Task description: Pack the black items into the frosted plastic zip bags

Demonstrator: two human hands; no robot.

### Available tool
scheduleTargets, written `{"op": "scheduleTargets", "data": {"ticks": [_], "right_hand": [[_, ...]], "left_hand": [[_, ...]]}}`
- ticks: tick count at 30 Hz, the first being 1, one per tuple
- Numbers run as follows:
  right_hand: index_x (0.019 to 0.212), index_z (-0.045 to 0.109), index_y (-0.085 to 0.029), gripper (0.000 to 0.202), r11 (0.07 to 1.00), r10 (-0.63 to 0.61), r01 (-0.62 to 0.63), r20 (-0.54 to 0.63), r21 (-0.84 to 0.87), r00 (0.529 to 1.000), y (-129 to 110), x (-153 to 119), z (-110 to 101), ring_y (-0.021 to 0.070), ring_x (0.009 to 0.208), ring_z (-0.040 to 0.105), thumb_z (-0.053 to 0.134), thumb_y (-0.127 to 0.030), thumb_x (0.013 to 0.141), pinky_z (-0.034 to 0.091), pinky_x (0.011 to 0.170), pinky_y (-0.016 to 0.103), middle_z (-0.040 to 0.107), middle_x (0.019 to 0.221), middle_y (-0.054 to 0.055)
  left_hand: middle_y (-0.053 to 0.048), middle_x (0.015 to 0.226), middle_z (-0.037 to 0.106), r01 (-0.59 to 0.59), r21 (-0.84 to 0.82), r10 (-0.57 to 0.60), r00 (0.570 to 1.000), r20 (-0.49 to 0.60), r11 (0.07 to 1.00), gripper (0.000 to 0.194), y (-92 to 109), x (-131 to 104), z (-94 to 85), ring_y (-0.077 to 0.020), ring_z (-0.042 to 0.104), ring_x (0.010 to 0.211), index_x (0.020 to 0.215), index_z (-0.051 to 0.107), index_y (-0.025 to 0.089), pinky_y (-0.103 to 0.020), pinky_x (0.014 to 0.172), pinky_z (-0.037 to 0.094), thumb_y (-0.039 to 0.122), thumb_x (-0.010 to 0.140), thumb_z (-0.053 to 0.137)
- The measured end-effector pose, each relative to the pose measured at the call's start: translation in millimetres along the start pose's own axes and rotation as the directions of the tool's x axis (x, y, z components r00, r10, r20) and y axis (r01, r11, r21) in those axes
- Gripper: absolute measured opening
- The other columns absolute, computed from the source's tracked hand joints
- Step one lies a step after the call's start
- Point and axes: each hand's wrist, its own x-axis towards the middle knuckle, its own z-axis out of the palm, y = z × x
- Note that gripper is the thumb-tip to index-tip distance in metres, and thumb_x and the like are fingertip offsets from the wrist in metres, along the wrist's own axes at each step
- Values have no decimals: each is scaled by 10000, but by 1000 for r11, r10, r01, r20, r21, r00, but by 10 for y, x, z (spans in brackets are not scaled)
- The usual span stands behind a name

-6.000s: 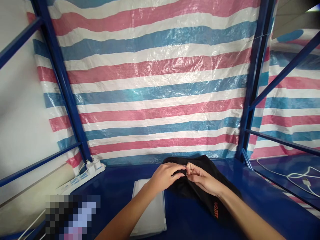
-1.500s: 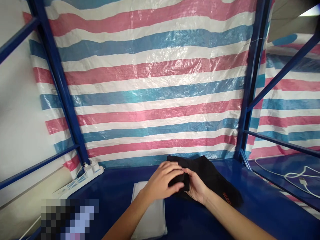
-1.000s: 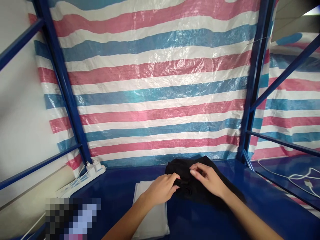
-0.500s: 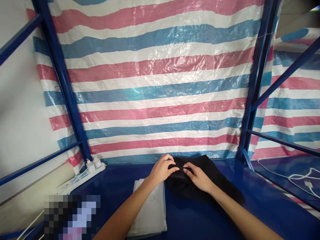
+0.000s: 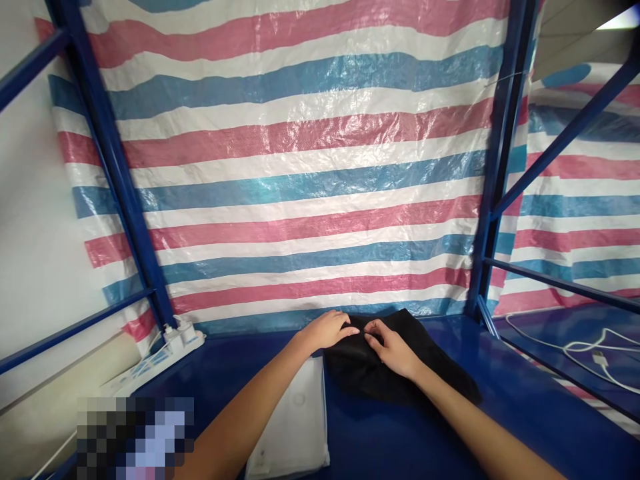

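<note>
A soft black fabric item [image 5: 360, 373] is spread, slightly rumpled, at the lower centre of the frame, on a glossy dark-blue flat surface [image 5: 390, 437]. Its upper left part is touched by the left hand [image 5: 327, 331], whose fingers and thumb are slightly parted; whether fabric is pinched between them cannot be told. The right hand [image 5: 396, 351] is placed just beside it, over the middle of the fabric, with thumb and forefinger brought close together; whether cloth is caught there cannot be told either. Below the left wrist, a flat whitish translucent plastic pouch [image 5: 295, 420] is seen, partly covered by the left forearm. A white power strip [image 5: 150, 367] with plugs inserted is set at the lower left, and a loose white cable [image 5: 580, 347] is seen at the lower right. The background is filled by a red, white and blue striped plastic sheet [image 5: 310, 227].
</note>
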Motion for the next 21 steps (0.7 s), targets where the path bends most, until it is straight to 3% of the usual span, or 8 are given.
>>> {"op": "scheduleTargets", "data": {"ticks": [3,6,10,13,15,17,19,21], "right_hand": [[1338,684,-276,493,997,-57,59,44,-43,997,-98,-52,-70,317,1232,683,762,-551,936,502,1130,503,741,1296,86],[1370,714,-286,668,993,-62,71,95,-92,994,-239,-89,-155,348,1281,633,911,-566,797,466,1165,529,729,1294,89],[1340,740,-297,673,992,-124,120,251,33,960,-443,-133,-260,323,1214,666,970,-507,743,486,1127,466,742,1281,53],[1203,793,-265,562,991,-86,53,285,120,955,-518,-171,-307,309,1099,702,977,-504,729,517,1046,426,788,1142,19],[1088,815,-242,461,988,-43,0,271,155,962,-517,-190,-319,309,1051,709,961,-516,747,535,998,416,796,1068,14],[1047,818,-234,401,978,0,-52,248,203,969,-491,-198,-318,316,1043,719,923,-527,795,552,975,420,800,1056,24],[1099,813,-236,405,951,53,-116,220,285,974,-454,-196,-305,335,1095,729,883,-540,841,565,1000,445,809,1118,46],[1159,803,-237,438,912,109,-179,203,370,973,-417,-190,-285,347,1136,737,856,-560,867,572,1031,476,810,1186,72]], "left_hand": [[-67,1113,748,-46,11,46,999,-7,999,329,78,-63,-37,-265,712,1107,1109,734,211,-337,925,523,504,1101,585],[-48,1113,721,-123,110,127,991,-34,986,346,226,-131,-70,-225,737,932,1152,717,209,-305,765,529,533,1080,620],[-56,1061,714,-288,308,322,944,-66,907,397,486,-237,-98,-229,731,868,1163,708,195,-318,734,529,569,1038,667],[-49,1055,735,-318,204,358,912,-199,926,401,616,-382,-132,-231,730,932,1137,702,216,-342,867,541,601,1031,658],[-52,1133,741,-233,31,229,907,-354,972,353,616,-529,-161,-226,723,1022,1179,681,238,-341,944,529,567,1074,612],[-63,1159,735,-56,-120,-5,890,-456,991,306,551,-712,-185,-225,711,1063,1190,657,238,-336,948,522,507,1123,528],[-61,1045,739,182,-179,-241,878,-413,967,332,466,-916,-190,-236,718,975,1068,658,229,-339,859,516,491,1132,465],[-57,919,736,403,-134,-425,867,-261,905,405,417,-1118,-163,-261,717,862,909,639,230,-343,743,479,551,1099,478]]}}
